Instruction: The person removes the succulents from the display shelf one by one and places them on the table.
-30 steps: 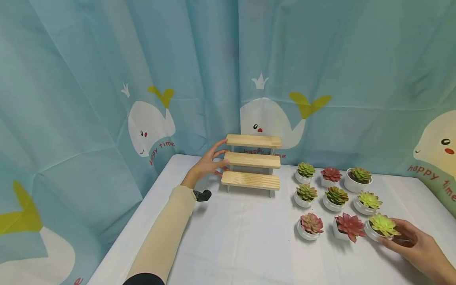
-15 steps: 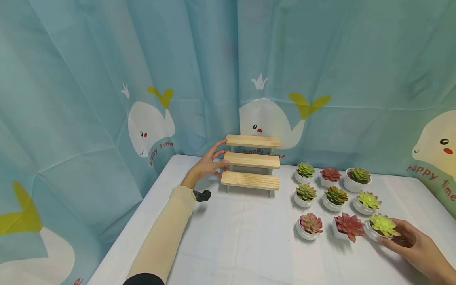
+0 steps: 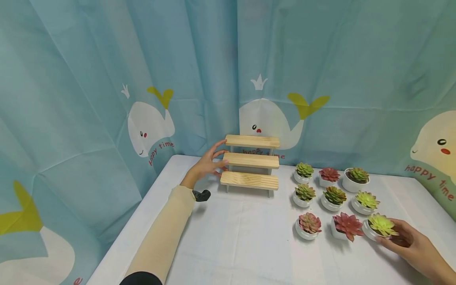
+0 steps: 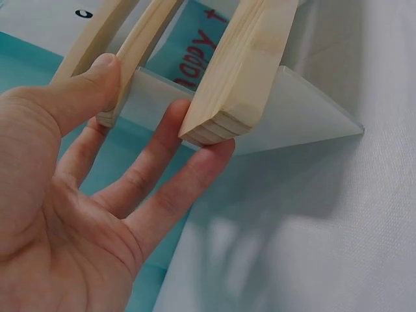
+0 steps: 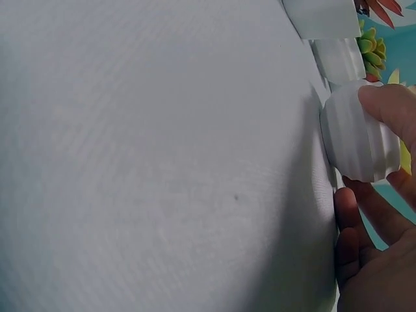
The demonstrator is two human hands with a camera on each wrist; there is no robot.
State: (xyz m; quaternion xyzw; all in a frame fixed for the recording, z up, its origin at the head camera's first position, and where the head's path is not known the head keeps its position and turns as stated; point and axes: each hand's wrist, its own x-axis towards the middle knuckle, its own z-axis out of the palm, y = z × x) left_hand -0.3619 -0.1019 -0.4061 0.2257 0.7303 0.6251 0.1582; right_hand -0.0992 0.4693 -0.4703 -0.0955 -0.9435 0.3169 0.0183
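A three-tier wooden display stand (image 3: pixel 251 160) with pale boards and light side supports stands near the back curtain. My left hand (image 3: pixel 206 165) holds its left side, fingers spread over the board ends. In the left wrist view, the thumb (image 4: pixel 97 84) lies against the middle board and two fingertips touch the end of another board (image 4: pixel 234 84). At the right, my right hand (image 3: pixel 413 245) grips a bright green potted succulent (image 3: pixel 382 225) by its round white pot. In the right wrist view, the thumb presses that ribbed pot (image 5: pixel 354 133), which sits on or just above the cloth.
Several other potted succulents stand in rows on the white tablecloth (image 3: pixel 249 237), among them a dark red one (image 3: pixel 347 226) in a square pot, a pinkish one (image 3: pixel 309 223) and a green one (image 3: pixel 357 175) in a larger pot. A blue whale-print curtain (image 3: pixel 199 59) hangs behind.
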